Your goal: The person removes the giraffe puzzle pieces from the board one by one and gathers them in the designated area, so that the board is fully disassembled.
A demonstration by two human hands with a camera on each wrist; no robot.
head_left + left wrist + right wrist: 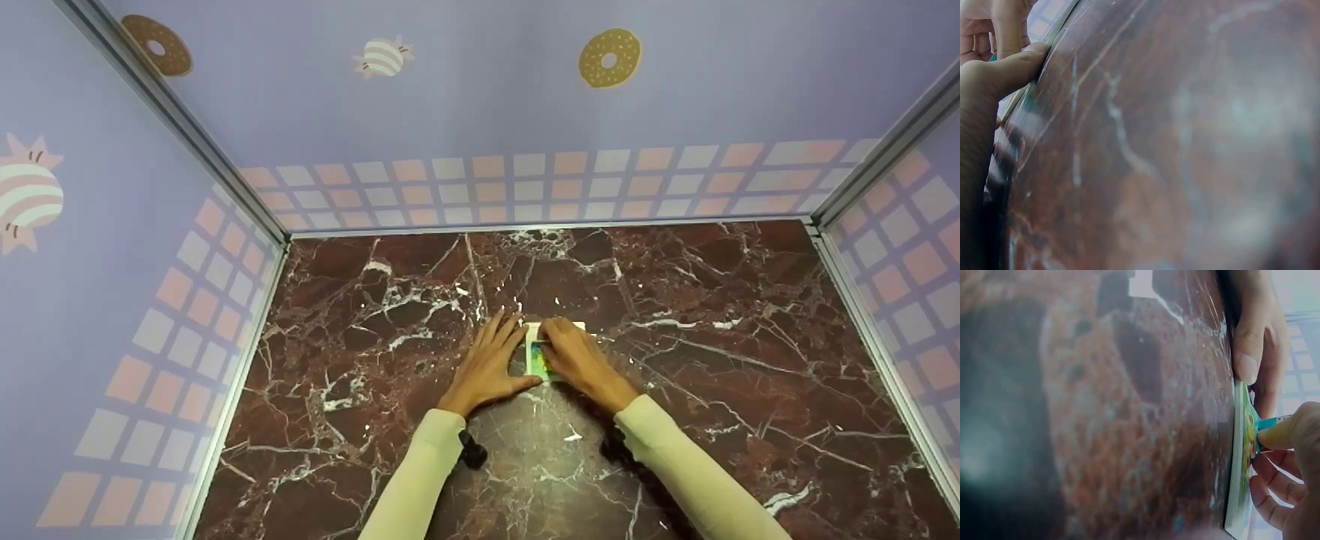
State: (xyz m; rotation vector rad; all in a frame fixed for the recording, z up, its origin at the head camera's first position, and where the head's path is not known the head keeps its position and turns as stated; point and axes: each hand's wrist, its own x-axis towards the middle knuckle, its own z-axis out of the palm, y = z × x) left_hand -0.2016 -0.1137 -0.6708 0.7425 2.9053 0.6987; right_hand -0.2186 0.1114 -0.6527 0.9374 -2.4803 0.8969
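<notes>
The right hand lies over a small flat packet with a white border and a green and yellow print; in the right wrist view its fingers are curled and the thumb and forefinger pinch a teal strip that stands out from the packet's face. The left hand rests just left of the packet, fingers spread flat on the tabletop, thumb tip touching the packet's left edge, so it appears to steady the packet rather than grip it. Judgement: the work seems to be at an early stage, since the strip is only gripped and the packet lies flat and looks whole; whether any seal has parted cannot be told. The packet sits near the middle of a dark red marble tabletop with white veins. Beyond the packet and to both sides rise lilac walls with a band of pink and white squares, printed doughnuts and striped sweets, joined by grey metal corner strips.
</notes>
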